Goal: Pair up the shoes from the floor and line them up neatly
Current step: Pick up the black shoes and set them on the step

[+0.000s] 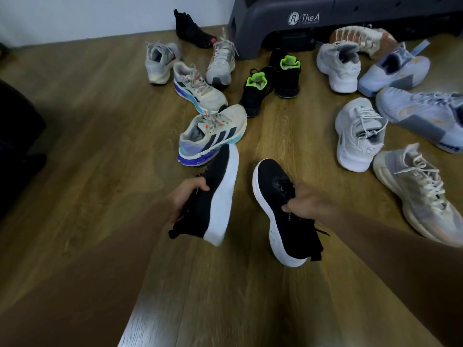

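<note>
**A matched black pair in hand, with a crowded floor ahead**

The left grip point(186, 199) was curled round the collar and lace area of one black shoe point(220, 171). That shoe was tipped onto its side, with its white sole facing right. The right grip point(304, 204) pinched the mate point(273, 186) at the tongue and laces, upper side up and toe pointing away. Both shoes sat low over the wooden floor point(100, 121) in front of the person, and whether either touched it could not be told.

Both holds sat near the heel end, so the long toe ends hung free. A loose pinch on the laces might have let the right shoe swing or drop. The left shoe's toe overlapped the sole of a striped white-and-blue shoe point(213, 136) and looked close enough to knock it further from its partner point(198, 88).

Because the left shoe was rolled over, it would probably have needed turning upright, or the pair would land with soles mismatched.

Farther out lay two black shoes with green linings point(258, 93), white shoes point(358, 134) and a cream shoe point(416, 196). Setting the pair down among them risked a crooked row.
</note>
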